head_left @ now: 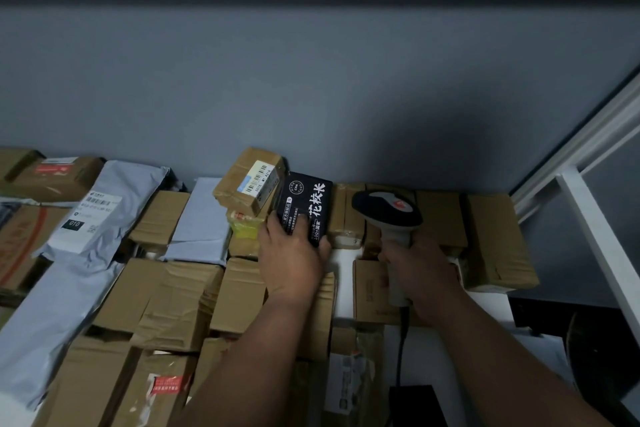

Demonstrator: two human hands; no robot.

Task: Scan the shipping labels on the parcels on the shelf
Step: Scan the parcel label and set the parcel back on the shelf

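Head view: shelf (346,274) packed w/ parcels, white top showing only in a gap near the middle. Left hand (291,260) has its grip curled round a black box (304,206), white Chinese characters printed on it, held tilted up just above the pile. Right hand (420,274) wraps the grey handle of a barcode scanner (388,215), dark head w/ a red mark, pointing away toward the wall; black cable (401,340) drops from the handle's base. Just left of the black box, a taped brown carton (249,184) sits tilted on top of the others, its shipping label (259,178) w/ barcode facing up. Under it, something yellow (244,227), can't tell what. Further left: grey poly mailers (114,204), crinkled, one w/ a white label; creased cardboard cartons (166,302) below. Flat grey wall (311,80) behind, white frame (595,229) at right.
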